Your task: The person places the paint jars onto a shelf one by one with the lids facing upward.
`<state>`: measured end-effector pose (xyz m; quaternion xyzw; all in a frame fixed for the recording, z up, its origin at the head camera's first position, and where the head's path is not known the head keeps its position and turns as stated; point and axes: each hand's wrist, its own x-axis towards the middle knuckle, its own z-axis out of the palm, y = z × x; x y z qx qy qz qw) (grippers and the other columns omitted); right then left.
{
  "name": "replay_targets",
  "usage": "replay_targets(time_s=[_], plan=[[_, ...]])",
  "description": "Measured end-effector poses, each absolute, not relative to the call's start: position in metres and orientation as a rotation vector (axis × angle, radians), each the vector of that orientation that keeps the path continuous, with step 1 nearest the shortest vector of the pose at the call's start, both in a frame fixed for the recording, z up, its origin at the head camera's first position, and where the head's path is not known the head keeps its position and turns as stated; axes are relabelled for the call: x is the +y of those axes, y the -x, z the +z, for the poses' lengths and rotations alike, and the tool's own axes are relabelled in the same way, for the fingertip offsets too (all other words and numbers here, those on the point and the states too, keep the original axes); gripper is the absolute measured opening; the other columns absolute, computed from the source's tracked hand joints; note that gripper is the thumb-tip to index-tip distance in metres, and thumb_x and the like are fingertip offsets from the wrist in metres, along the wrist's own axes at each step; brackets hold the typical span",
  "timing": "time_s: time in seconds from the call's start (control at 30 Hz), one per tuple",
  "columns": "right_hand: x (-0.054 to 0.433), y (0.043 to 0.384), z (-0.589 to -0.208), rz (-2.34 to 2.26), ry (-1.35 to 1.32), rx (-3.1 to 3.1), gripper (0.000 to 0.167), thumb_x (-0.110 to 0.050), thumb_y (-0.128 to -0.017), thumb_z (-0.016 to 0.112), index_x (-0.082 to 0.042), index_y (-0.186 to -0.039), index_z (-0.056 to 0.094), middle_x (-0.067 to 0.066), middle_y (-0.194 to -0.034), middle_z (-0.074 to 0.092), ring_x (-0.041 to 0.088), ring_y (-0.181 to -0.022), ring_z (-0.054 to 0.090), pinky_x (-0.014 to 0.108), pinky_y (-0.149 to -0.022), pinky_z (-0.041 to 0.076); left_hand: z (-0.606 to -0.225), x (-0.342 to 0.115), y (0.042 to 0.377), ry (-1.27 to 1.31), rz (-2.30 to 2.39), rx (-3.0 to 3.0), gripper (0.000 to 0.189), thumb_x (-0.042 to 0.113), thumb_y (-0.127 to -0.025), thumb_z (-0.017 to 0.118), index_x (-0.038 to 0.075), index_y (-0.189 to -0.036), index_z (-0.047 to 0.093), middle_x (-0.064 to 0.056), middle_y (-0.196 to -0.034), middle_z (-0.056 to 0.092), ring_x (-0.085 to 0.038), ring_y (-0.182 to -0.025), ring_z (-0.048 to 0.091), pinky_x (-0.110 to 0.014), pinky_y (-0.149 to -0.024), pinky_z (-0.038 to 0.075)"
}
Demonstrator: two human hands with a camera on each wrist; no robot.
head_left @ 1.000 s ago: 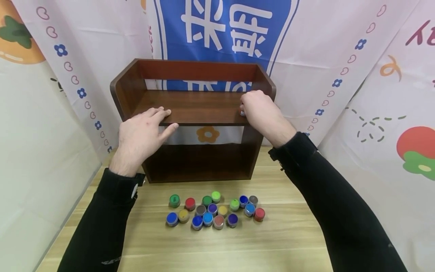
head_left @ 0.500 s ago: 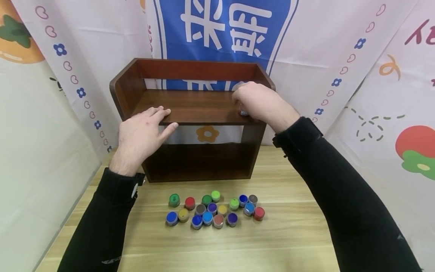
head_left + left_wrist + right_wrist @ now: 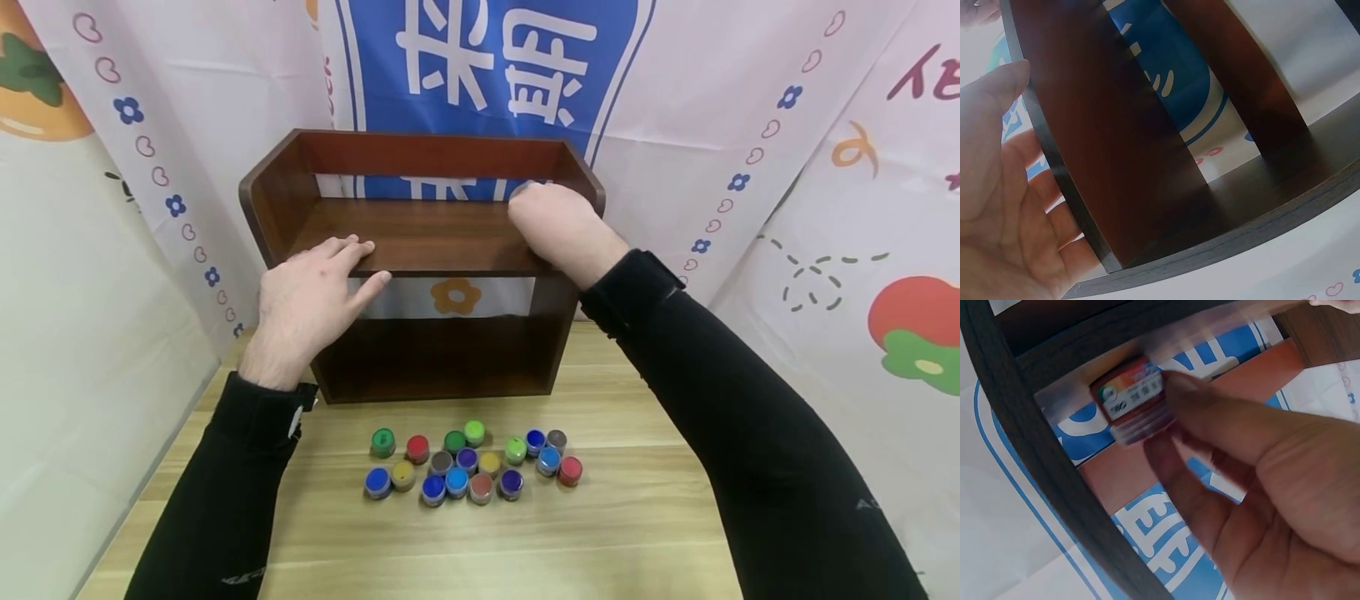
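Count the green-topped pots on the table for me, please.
4: a dark green pot at the back left, a second dark green pot nearer the middle, a lime pot beside it, another lime pot farther right. None looks hidden.

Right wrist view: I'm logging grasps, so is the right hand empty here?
No, the right hand pinches a small labelled jar between its thumb and fingers.
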<state>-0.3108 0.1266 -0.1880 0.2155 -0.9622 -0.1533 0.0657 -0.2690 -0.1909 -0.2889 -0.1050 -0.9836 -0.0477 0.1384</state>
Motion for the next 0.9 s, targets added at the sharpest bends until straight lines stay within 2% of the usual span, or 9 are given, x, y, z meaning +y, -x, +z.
replay_targets(time_s=[0.13, 0.47, 0.73, 0.9], plan=[[0.123, 0.313, -0.191, -0.458, -0.531, -2.921, 0.035, -0.006, -0.117, 0.067, 0.004, -0.149, 0.074, 0.025, -0.144, 0.082, 0.04, -0.129, 0.081, 0.055, -0.119, 0.068, -0.289, -0.191, 0.27, 0.305, -0.135, -2.847, 0.079, 0.073, -0.119, 0.049, 0.02, -0.178, 0.053, -0.02, -0.183, 0.053, -0.053, -0.159, 0.06, -0.074, -0.113, 0.063], [0.123, 0.315, -0.197, -0.48, -0.396, -2.963, 0.033, -0.007, -0.115, 0.07, 0.002, -0.146, 0.077, 0.025, -0.14, 0.082, 0.039, -0.122, 0.08, 0.057, -0.109, 0.073, -0.289, -0.192, 0.269, 0.298, -0.132, -2.848, 0.079, 0.073, -0.119, 0.049, 0.02, -0.178, 0.053, -0.02, -0.183, 0.052, -0.053, -0.16, 0.06, -0.074, -0.115, 0.062], [0.135, 0.31, -0.195, -0.375, -0.535, -2.855, 0.032, 0.0, -0.114, 0.065, -0.002, -0.141, 0.081, 0.02, -0.138, 0.085, 0.035, -0.122, 0.079, 0.053, -0.113, 0.071, -0.29, -0.192, 0.269, 0.302, -0.138, -2.841, 0.078, 0.072, -0.119, 0.05, 0.02, -0.178, 0.053, -0.02, -0.183, 0.053, -0.053, -0.16, 0.06, -0.075, -0.114, 0.062], [0.143, 0.292, -0.194, -0.147, -0.629, -2.802, 0.027, -0.01, -0.117, 0.066, -0.004, -0.136, 0.083, 0.018, -0.144, 0.081, 0.037, -0.127, 0.077, 0.053, -0.115, 0.068, -0.29, -0.192, 0.269, 0.3, -0.137, -2.843, 0.079, 0.072, -0.119, 0.05, 0.02, -0.178, 0.053, -0.02, -0.183, 0.052, -0.053, -0.161, 0.059, -0.075, -0.115, 0.062]])
